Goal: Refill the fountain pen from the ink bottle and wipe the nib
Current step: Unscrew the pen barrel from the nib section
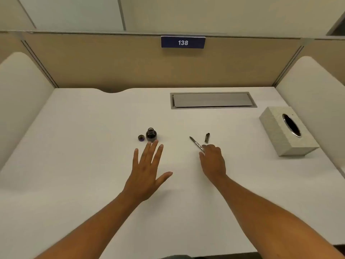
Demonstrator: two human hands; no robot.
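Ink bottle (151, 135): upright, uncapped, mid-counter, left of centre; dark ink visible through the glass.
Bottle cap (141, 137): lies just beside the bottle on its left, apart from it.
Fountain pen (196, 143): uncapped, nib end pointing toward the far-left, body angled back toward the right hand; near the middle of the counter (74, 146).
Pen cap (207, 137): rests on the counter just right of the pen, toward the right edge; not touching it.
Tissue box (285, 131): near the right edge, well apart from the pen; no tissue seen protruding.
Step in hand (judgement): picking up the pen while steadying the bottle; filling not yet begun.
Right hand (212, 161): grip curled over the pen's rear end, fingertips touching the barrel; whether the pinch is fully closed or the pen is lifted, cannot tell.
Left hand (147, 169): released, fingers spread flat, holding nothing; fingertips just short of the bottle's base.
Method note (judgement): hold the bottle low at its base before the nib enters; grasp the pen well behind the nib; bring it over the mouth nearly vertical to avoid tipping or dripping.
Risk (judgement): open bottle is small and easily knocked by the spread fingers.
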